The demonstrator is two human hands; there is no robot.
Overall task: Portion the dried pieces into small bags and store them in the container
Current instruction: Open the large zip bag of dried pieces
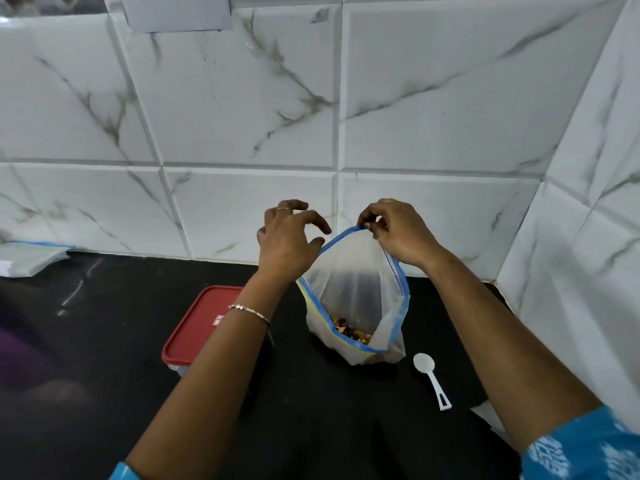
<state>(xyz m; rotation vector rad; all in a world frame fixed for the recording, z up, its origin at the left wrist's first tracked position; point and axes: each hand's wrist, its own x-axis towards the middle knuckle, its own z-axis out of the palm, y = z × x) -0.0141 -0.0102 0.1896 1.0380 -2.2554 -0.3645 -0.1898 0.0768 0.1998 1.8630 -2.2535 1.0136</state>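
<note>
Bag [356,292] stood on counter [104,341] w/ dried pieces [353,332] in its bottom. Lidded container [201,323] lay left of bag; spoon [431,377] right, nearer the person. Stack of bags [31,258] far left, against wall [242,116].

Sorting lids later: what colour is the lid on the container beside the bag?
Red, on the container's lid, seen in the head view left of the zip bag.

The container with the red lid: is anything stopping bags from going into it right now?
Yes. The red lid sits closed on the container, and the left forearm crosses over its right edge. Both hands, left and right, are at the zip bag.
</note>
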